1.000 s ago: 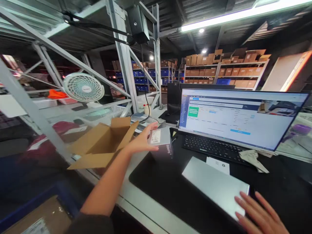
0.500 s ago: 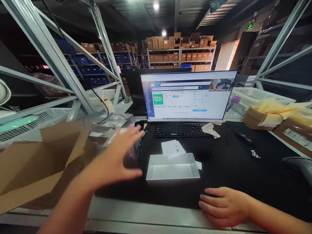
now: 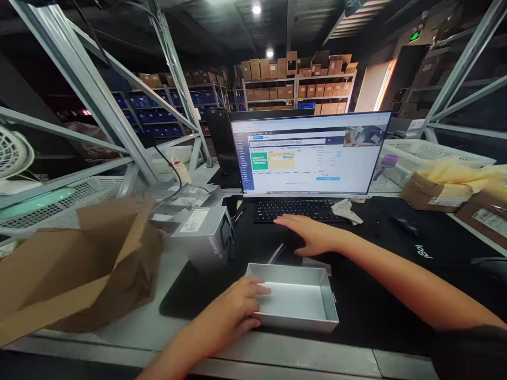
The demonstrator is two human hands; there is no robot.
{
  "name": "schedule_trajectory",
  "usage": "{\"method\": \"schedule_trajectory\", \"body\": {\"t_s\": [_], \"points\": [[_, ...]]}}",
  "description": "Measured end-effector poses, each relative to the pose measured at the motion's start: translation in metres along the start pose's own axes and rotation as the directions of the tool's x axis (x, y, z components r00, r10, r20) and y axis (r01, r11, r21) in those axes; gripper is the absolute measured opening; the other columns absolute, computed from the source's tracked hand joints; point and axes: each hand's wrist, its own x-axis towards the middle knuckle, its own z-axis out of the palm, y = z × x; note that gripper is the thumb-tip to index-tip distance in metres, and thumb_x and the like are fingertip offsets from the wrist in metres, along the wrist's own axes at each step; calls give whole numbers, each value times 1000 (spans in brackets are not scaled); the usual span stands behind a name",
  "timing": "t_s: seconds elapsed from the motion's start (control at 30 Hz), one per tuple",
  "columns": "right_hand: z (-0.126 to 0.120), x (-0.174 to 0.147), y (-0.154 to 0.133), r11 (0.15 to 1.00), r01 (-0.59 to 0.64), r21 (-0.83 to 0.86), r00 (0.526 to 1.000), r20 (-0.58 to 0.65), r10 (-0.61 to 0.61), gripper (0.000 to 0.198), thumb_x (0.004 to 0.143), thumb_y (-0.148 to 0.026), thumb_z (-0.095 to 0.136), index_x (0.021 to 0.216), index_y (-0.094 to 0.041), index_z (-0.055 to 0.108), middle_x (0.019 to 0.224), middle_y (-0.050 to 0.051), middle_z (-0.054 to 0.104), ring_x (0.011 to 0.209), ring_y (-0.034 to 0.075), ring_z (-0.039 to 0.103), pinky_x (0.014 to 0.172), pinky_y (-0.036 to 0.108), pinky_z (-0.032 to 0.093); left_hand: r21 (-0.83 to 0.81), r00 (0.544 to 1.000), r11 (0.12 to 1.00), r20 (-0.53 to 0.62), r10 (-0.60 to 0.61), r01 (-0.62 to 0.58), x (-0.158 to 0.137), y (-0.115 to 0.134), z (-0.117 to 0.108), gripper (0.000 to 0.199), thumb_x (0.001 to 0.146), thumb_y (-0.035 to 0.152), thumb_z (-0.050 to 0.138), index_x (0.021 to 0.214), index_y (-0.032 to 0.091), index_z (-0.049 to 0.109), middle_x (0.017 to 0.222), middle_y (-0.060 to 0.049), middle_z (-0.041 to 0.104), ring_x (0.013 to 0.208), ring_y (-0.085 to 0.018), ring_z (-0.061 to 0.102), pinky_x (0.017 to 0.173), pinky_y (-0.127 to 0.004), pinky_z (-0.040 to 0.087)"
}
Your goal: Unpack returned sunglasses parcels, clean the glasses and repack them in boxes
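Note:
A shallow white open box (image 3: 295,322) lies on the black desk mat near the front edge, with nothing seen inside. My left hand (image 3: 240,303) grips its left end, fingers over the wall into the box and thumb outside. Beyond the box, my right hand (image 3: 312,233) is stretched out flat just in front of the black keyboard (image 3: 265,211), fingers extended. A thin white edge (image 3: 276,254) shows below that hand; what it belongs to is unclear. To the left stands a grey printed carton (image 3: 202,237) with a white label on top.
An open cardboard box (image 3: 119,274) fills the left side. The monitor (image 3: 293,169) stands behind the keyboard, with crumpled white paper (image 3: 347,210) at its right end. Further right are a mouse (image 3: 406,227), brown parcels (image 3: 431,192) and a white basket (image 3: 443,153).
My left hand has come down onto the white box, which now sits nearer the front edge. My right hand has reached forward to the keyboard. The white card behind the box no longer lies flat in view.

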Motion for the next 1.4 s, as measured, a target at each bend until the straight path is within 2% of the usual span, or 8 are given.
{"method": "schedule_trajectory", "body": {"t_s": [0.13, 0.23, 0.4, 0.5, 0.6, 0.77, 1.0, 1.4], "points": [[12, 50, -11, 998, -24, 58, 960, 279, 7, 52, 65, -9, 74, 115, -22, 70, 120, 6, 70, 120, 23, 59, 108, 35, 40, 13, 998, 1000, -60, -2, 3, -3, 6, 8, 14, 83, 14, 73, 76, 20, 63, 130, -3, 68, 133, -27, 52, 110, -46, 48], [16, 63, -22, 990, -123, 72, 965, 240, 103, 7, 79, -17, 65, 82, -16, 72, 82, 6, 73, 80, 18, 66, 77, 27, 48, 36, 990, 999, -139, 25, -21, -6, 2, 16, 14, 83, 14, 74, 79, 21, 62, 128, -2, 68, 130, -25, 54, 113, -48, 44], [1, 35, -38, 926, -303, 227, 953, 98, 288, 42, 103, -42, 35, 103, -13, 66, 89, 7, 72, 63, 13, 63, 55, 22, 42, 57, 955, 998, -290, 55, -40, -10, -1, 27, 20, 80, 14, 77, 82, 21, 58, 125, -1, 68, 123, -22, 58, 116, -48, 38], [-6, 3, -54, 875, -408, 262, 908, 213, 360, 38, 92, -53, 58, 96, -17, 68, 73, 1, 70, 56, 13, 61, 51, 23, 37, 71, 923, 995, -376, 87, -64, -10, -1, 32, 21, 80, 14, 77, 83, 21, 58, 110, 0, 71, 113, -20, 61, 117, -48, 35], [-10, -29, -64, 864, -503, 37, 863, 67, 500, 31, 83, -50, 71, 96, -22, 72, 74, 0, 71, 68, 17, 63, 59, 26, 36, 81, 903, 993, -415, 114, -88, -7, -1, 33, 19, 80, 12, 75, 84, 21, 58, 94, 2, 70, 102, -18, 62, 117, -49, 33], [-3, -80, -42, 702, -713, -13, 702, -7, 712, 16, 91, -36, 62, 85, -27, 75, 84, -1, 73, 78, 16, 64, 65, 27, 35, 114, 897, 987, -416, 148, -110, -4, -4, 33, 15, 85, 15, 71, 81, 21, 58, 78, 4, 64, 91, -17, 61, 115, -49, 34], [68, -111, -21, 432, -899, 74, 430, -38, 902, 19, 86, -38, 66, 84, -23, 77, 85, 5, 74, 79, 20, 66, 63, 27, 38, 165, 902, 975, -384, 200, -146, -7, -12, 38, 14, 89, 13, 66, 86, 21, 56, 83, 2, 65, 93, -17, 61, 113, -47, 34], [86, -113, -22, 278, -917, 286, 272, -60, 960, 24, 81, -39, 67, 95, -24, 78, 85, 3, 74, 71, 14, 65, 58, 21, 41, 189, 875, 974, -441, 200, -127, -9, -8, 44, 10, 91, 15, 63, 85, 22, 59, 85, 0, 68, 94, -18, 63, 111, -46, 39]]}}
